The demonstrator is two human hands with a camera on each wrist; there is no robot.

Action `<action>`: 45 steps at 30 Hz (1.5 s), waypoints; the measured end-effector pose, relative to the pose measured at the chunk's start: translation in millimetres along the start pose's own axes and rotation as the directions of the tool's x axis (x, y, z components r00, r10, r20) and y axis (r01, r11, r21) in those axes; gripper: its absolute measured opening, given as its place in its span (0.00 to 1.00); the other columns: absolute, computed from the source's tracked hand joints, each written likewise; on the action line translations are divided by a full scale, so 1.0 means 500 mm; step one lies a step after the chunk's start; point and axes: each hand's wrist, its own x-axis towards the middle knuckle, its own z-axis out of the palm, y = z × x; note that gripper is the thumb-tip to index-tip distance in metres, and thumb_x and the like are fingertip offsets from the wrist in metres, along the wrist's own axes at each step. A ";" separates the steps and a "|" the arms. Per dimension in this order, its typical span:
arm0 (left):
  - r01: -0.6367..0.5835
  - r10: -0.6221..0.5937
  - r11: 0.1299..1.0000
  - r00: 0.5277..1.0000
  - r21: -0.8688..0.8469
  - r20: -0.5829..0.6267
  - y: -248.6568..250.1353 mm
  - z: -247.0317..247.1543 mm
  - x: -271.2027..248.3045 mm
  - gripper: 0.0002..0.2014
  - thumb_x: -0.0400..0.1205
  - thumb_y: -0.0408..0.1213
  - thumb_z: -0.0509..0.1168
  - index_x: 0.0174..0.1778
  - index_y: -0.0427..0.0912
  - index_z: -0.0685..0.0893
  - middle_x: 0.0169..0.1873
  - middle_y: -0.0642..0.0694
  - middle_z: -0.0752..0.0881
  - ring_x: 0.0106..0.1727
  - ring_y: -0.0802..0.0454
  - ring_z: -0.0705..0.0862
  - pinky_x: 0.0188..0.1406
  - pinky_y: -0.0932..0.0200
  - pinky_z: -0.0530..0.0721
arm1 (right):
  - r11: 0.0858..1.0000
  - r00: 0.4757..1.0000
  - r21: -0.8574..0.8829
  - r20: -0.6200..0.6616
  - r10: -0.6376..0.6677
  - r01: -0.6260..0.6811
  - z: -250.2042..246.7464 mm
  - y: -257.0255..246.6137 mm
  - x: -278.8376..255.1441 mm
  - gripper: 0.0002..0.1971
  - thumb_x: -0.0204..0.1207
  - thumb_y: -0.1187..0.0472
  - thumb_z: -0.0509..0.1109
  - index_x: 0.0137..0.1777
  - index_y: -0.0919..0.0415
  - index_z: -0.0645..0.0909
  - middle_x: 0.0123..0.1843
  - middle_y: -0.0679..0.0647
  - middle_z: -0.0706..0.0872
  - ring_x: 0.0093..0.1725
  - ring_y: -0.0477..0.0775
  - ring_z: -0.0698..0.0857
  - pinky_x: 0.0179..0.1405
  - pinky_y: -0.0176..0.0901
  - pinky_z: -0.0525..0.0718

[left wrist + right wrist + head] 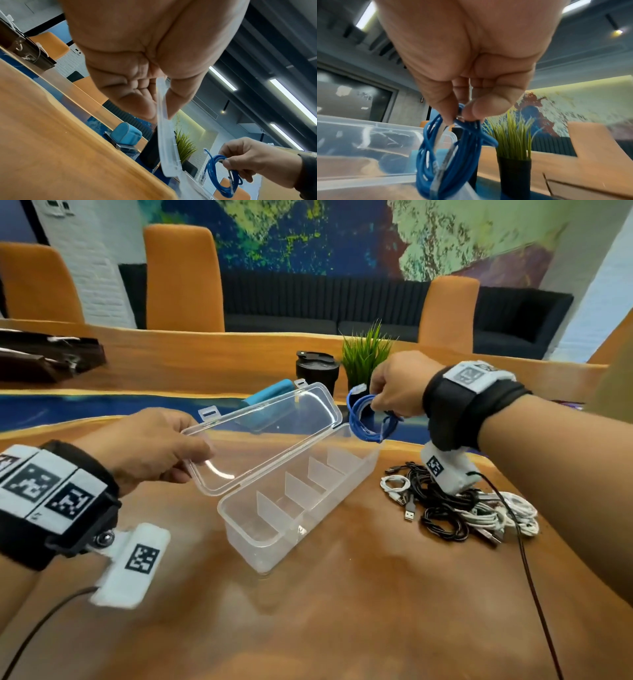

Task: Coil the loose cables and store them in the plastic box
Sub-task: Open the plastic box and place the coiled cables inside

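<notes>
A clear plastic box with several thin dividers stands in the middle of the wooden table. Its hinged lid is raised, and my left hand pinches the lid's near edge between thumb and fingers. My right hand holds a coiled blue cable just above the box's far end; the coil hangs from my pinched fingertips, and it shows again as the blue cable in the left wrist view. A heap of loose black and white cables lies right of the box.
A black lidded cup, a small potted green plant and a blue case stand behind the box. Dark objects lie at the far left. Orange chairs line the table's far side.
</notes>
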 end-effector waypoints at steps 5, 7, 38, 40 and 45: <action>-0.018 0.017 1.000 0.999 0.018 0.039 -0.008 0.003 -0.001 0.01 0.78 0.27 0.71 0.44 0.35 0.86 0.33 0.40 0.87 0.32 0.48 0.81 0.32 0.56 0.82 | 0.962 0.996 -0.266 0.084 -0.042 0.063 -0.005 -0.022 0.037 0.08 0.72 0.55 0.72 0.41 0.59 0.87 0.40 0.56 0.87 0.41 0.58 0.85 0.34 0.42 0.81; -0.041 0.040 0.999 0.998 0.017 0.046 -0.012 0.005 -0.004 0.01 0.79 0.27 0.71 0.43 0.37 0.87 0.31 0.42 0.87 0.31 0.50 0.80 0.31 0.56 0.81 | 0.928 0.990 -0.361 0.134 -0.046 0.092 0.013 -0.043 0.051 0.09 0.74 0.57 0.71 0.33 0.57 0.81 0.34 0.54 0.83 0.36 0.57 0.83 0.31 0.43 0.79; -0.147 0.148 0.983 0.989 0.113 0.004 -0.015 0.006 -0.010 0.06 0.76 0.28 0.74 0.34 0.41 0.88 0.29 0.40 0.88 0.28 0.48 0.84 0.30 0.54 0.84 | 0.911 0.956 -0.329 0.236 -0.175 0.248 0.154 -0.029 0.070 0.21 0.86 0.44 0.55 0.49 0.56 0.85 0.46 0.54 0.85 0.45 0.58 0.84 0.41 0.47 0.80; -0.164 0.164 0.977 0.986 0.137 0.016 -0.015 0.005 -0.006 0.07 0.76 0.30 0.74 0.34 0.45 0.88 0.28 0.41 0.89 0.29 0.47 0.85 0.31 0.52 0.85 | 0.899 0.954 -0.349 0.234 -0.188 0.263 0.152 -0.035 0.076 0.18 0.85 0.46 0.59 0.49 0.57 0.86 0.44 0.53 0.85 0.44 0.57 0.84 0.40 0.46 0.82; -0.216 0.219 0.960 0.976 0.177 0.003 -0.022 -0.003 0.009 0.08 0.76 0.29 0.75 0.36 0.48 0.89 0.25 0.42 0.88 0.26 0.47 0.85 0.30 0.51 0.87 | 0.920 0.954 -0.284 0.211 -0.214 0.270 0.134 -0.058 0.090 0.15 0.79 0.48 0.69 0.54 0.58 0.89 0.50 0.55 0.89 0.49 0.59 0.85 0.45 0.45 0.84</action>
